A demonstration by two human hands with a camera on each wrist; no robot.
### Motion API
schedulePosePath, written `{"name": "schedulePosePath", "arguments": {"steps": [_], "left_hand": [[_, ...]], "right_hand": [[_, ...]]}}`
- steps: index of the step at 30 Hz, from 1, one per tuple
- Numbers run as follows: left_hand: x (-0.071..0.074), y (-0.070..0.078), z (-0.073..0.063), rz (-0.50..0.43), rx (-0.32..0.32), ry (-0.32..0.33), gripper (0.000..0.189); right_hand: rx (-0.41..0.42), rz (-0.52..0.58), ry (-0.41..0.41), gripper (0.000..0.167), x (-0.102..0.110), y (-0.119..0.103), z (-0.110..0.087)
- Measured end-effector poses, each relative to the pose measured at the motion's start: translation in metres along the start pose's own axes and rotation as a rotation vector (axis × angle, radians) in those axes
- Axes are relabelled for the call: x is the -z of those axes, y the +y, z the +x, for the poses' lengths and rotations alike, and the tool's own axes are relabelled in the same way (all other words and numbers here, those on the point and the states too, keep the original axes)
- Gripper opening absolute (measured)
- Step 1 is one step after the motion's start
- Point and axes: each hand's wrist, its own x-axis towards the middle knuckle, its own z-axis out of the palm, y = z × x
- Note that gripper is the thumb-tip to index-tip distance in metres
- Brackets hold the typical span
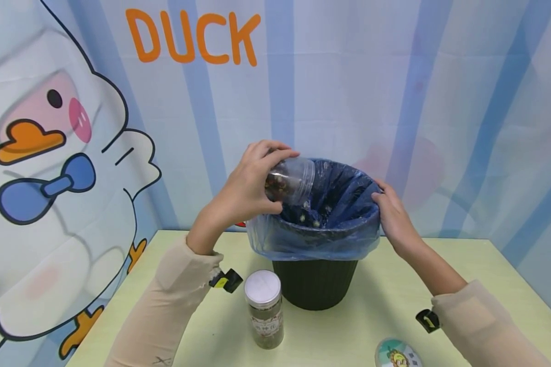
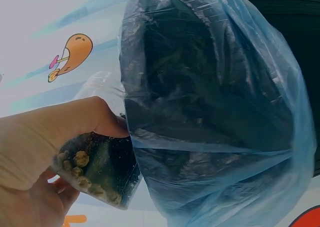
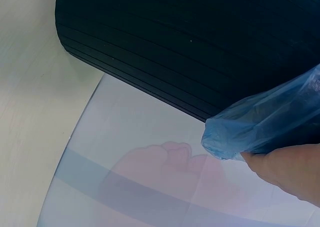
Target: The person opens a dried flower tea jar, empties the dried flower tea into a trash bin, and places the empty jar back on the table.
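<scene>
My left hand [image 1: 250,181] grips a clear plastic jar [image 1: 296,178], tipped on its side with its mouth over the bin. Small dried pieces, brownish and knobbly, lie inside the jar, as the left wrist view also shows [image 2: 82,159]. A few pale bits [image 1: 309,219] show against the bin's liner just below the jar's mouth. The black bin [image 1: 317,285] wears a blue plastic bag [image 1: 312,244] folded down over its rim. At the bin's right side, my right hand [image 1: 395,219] holds the rim and bag, thumb on the near side; the other fingers are partly hidden.
A second jar [image 1: 265,311] with a white lid and printed label stands upright on the pale table [image 1: 202,311], in front of the bin. A round, colourful lid-like disc [image 1: 397,354] lies at the front edge of the view. Behind hangs a striped duck-print cloth [image 1: 349,92].
</scene>
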Motion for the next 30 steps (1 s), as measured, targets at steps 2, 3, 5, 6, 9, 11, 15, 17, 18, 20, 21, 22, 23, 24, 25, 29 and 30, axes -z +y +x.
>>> {"name": "schedulePosePath", "arguments": {"steps": [2,3,5,6,9,11,15,17,18,20,21,22,23,24,25,29,30], "left_hand": [[0.0,-0.0002,0.0,0.004,-0.005,0.001,0.084],[-0.0001,-0.0005,0.0,0.006,-0.009,0.003,0.084],[-0.0004,-0.0015,0.0003,0.01,-0.021,0.007,0.085],[-0.0006,-0.002,0.0003,0.012,-0.027,0.009,0.085],[-0.0006,-0.0027,0.0002,0.015,-0.041,0.012,0.085],[-0.0004,-0.0026,-0.0002,0.02,-0.046,0.01,0.085],[-0.0002,-0.0026,-0.0005,0.016,-0.053,0.007,0.085],[-0.0005,-0.0027,-0.0004,0.012,-0.057,0.008,0.084],[-0.0007,-0.0028,-0.0003,0.01,-0.059,0.01,0.084],[-0.0011,-0.003,-0.0001,0.01,-0.065,0.015,0.084],[-0.0013,-0.0029,0.0,0.011,-0.069,0.018,0.084],[-0.0016,-0.0029,0.0002,0.016,-0.076,0.021,0.084],[-0.0019,-0.0029,0.0005,0.021,-0.085,0.021,0.084],[-0.0022,-0.003,0.0009,0.028,-0.096,0.022,0.084],[-0.0024,-0.003,0.0015,0.036,-0.111,0.022,0.084],[-0.0043,-0.0031,0.0042,0.081,-0.184,0.02,0.083],[-0.005,-0.0029,0.0049,0.091,-0.199,0.022,0.083]], "right_hand": [[0.001,-0.004,0.002,0.061,-0.0002,-0.0002,0.0001],[0.001,-0.007,0.004,0.061,-0.0002,-0.0004,0.0001],[0.003,-0.011,0.007,0.061,-0.0003,-0.0008,0.0],[0.004,-0.011,0.009,0.061,-0.0005,-0.001,0.0001],[0.003,-0.014,0.013,0.061,-0.0007,-0.0015,0.0001],[0.001,-0.014,0.012,0.061,-0.0007,-0.0015,-0.0001],[-0.004,-0.02,0.007,0.061,-0.0007,-0.0008,0.0],[-0.006,-0.024,0.006,0.061,-0.0007,-0.0002,0.0003],[-0.007,-0.025,0.007,0.061,-0.0007,0.0,0.0005],[-0.009,-0.026,0.008,0.061,-0.0008,0.0004,0.001],[-0.009,-0.025,0.007,0.061,-0.0008,0.0005,0.0012],[-0.01,-0.025,0.007,0.061,-0.0008,0.0005,0.0013],[-0.01,-0.025,0.006,0.061,-0.0008,0.0006,0.0014],[-0.009,-0.025,0.006,0.061,-0.0007,0.0007,0.0015],[-0.009,-0.025,0.005,0.061,-0.0006,0.0007,0.0015],[-0.01,-0.029,0.004,0.061,-0.0002,0.0005,0.0014],[-0.01,-0.029,0.004,0.061,-0.0001,0.0004,0.0015]]}}
